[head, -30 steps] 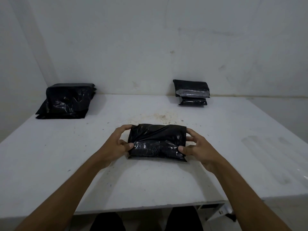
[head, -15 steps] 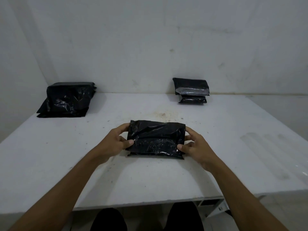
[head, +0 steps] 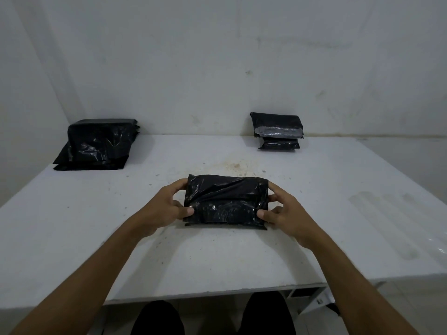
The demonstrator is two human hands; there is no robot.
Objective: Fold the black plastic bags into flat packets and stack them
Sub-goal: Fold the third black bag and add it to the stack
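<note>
We pinch the folded black packet [head: 227, 201] at its ends, left hand [head: 167, 206] and right hand [head: 285, 213], over the middle of the white desk [head: 217, 257], between us and two far black stacks.

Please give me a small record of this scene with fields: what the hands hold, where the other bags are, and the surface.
held item: folded black bag, gripped at both short ends
left hand: thumb on top, fingers curled round the left end
right hand: thumb on top, fingers curled round the right end
finished stack: folded packets at the far right, against the wall
unfolded supply: pile of black bags at the far left
surface: white table, with brownish stains near the middle
</note>
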